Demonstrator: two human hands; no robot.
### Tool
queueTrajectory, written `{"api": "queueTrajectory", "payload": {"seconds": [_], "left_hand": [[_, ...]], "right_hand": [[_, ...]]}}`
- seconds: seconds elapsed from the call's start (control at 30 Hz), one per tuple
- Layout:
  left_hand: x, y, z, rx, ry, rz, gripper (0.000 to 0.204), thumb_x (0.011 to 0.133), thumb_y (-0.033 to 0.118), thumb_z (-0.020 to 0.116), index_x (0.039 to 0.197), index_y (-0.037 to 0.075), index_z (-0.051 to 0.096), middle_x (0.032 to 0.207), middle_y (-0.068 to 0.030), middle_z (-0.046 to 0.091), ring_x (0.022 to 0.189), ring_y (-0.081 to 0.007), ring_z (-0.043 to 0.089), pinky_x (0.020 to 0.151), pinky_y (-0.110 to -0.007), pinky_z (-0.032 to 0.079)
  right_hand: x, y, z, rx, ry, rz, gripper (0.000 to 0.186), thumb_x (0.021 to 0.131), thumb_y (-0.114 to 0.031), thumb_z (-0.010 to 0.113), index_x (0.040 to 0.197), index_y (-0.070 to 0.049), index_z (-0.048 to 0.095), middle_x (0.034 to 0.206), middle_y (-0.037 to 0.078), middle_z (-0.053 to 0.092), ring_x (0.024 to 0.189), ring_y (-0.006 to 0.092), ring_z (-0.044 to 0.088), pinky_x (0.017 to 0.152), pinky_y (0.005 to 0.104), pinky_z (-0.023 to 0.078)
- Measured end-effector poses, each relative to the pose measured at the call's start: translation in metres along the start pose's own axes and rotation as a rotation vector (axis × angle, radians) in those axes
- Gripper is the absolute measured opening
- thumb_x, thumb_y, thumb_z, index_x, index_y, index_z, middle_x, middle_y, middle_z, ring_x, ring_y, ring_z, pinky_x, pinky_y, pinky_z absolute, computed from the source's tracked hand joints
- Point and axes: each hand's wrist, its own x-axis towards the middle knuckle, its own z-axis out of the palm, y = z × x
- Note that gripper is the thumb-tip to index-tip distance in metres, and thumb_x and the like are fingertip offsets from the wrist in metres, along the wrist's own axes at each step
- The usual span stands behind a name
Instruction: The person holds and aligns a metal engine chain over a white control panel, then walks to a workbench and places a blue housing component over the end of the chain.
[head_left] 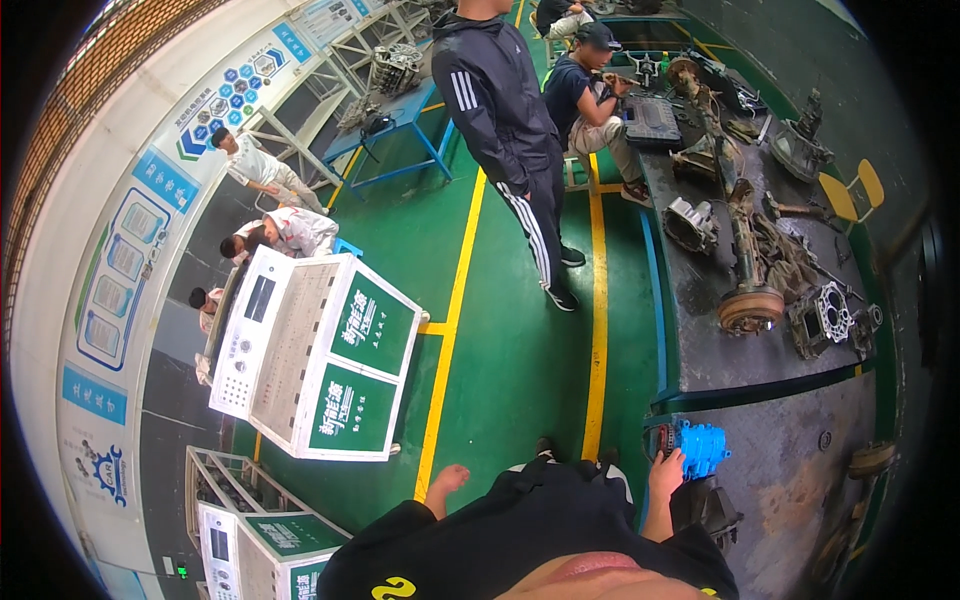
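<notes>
While the left hand [450,479] hangs empty and relaxed above the green floor [512,380], the right hand [666,475] touches a bright blue, blocky metal casing [704,449] at the nearer grey-topped bench [775,450]'s far left corner, its grip too small to tell.

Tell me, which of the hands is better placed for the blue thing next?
Probably the right hand: it's touching the blue part, while the left hand is farther away, apparently empty.
</notes>
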Motion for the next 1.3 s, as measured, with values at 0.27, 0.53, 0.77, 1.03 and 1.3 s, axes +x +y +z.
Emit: {"api": "queueTrajectory", "payload": {"seconds": [0.27, 0.53, 0.77, 1.03, 1.3], "left_hand": [[0.000, -0.005, -0.002, -0.015, 0.004, -0.020, 0.034, 0.087, 0.030, 0.060, 0.111, 0.006, 0.062, 0.094, -0.0038, 0.067, 0.076, -0.0163, 0.062, 0.061, -0.032, 0.049], [0.000, 0.005, -0.005, -0.018, -0.013, -0.006, 0.036, 0.087, 0.031, 0.060, 0.112, 0.005, 0.061, 0.094, -0.0038, 0.067, 0.075, -0.0162, 0.062, 0.061, -0.031, 0.048], [0.004, 0.011, -0.006, 0.067, -0.023, 0.028, 0.037, 0.087, 0.031, 0.059, 0.114, 0.004, 0.061, 0.095, -0.0046, 0.067, 0.077, -0.0165, 0.062, 0.062, -0.031, 0.049], [0.010, 0.006, 0.000, 0.029, -0.032, 0.013, 0.037, 0.087, 0.031, 0.059, 0.114, 0.006, 0.062, 0.097, -0.0040, 0.067, 0.079, -0.0163, 0.063, 0.062, -0.031, 0.050], [0.006, 0.003, -0.004, 0.062, -0.033, -0.014, 0.036, 0.090, 0.032, 0.058, 0.117, 0.008, 0.061, 0.099, -0.0029, 0.068, 0.080, -0.0163, 0.064, 0.063, -0.031, 0.050]], "right_hand": [[-0.012, 0.009, 0.009, 0.018, 0.021, 0.005, 0.037, 0.092, -0.031, 0.055, 0.110, -0.001, 0.045, 0.107, 0.022, 0.054, 0.086, 0.0421, 0.062, 0.068, 0.0501, 0.051], [-0.018, 0.031, 0.032, -0.011, -0.004, 0.057, 0.043, 0.089, -0.033, 0.060, 0.113, 0.000, 0.048, 0.100, 0.021, 0.059, 0.089, 0.0394, 0.062, 0.071, 0.0490, 0.051], [-0.003, 0.009, 0.003, 0.007, 0.011, 0.044, 0.042, 0.086, -0.033, 0.063, 0.108, 0.001, 0.050, 0.099, 0.019, 0.059, 0.094, 0.0380, 0.060, 0.074, 0.0478, 0.050], [0.002, 0.007, 0.006, -0.023, 0.017, -0.031, 0.034, 0.087, -0.027, 0.061, 0.105, -0.001, 0.050, 0.097, 0.018, 0.060, 0.091, 0.0384, 0.060, 0.071, 0.0480, 0.051], [-0.004, 0.004, 0.005, 0.007, 0.035, -0.027, 0.032, 0.089, -0.026, 0.058, 0.106, -0.002, 0.048, 0.097, 0.017, 0.058, 0.088, 0.0386, 0.061, 0.068, 0.0486, 0.051]]}}
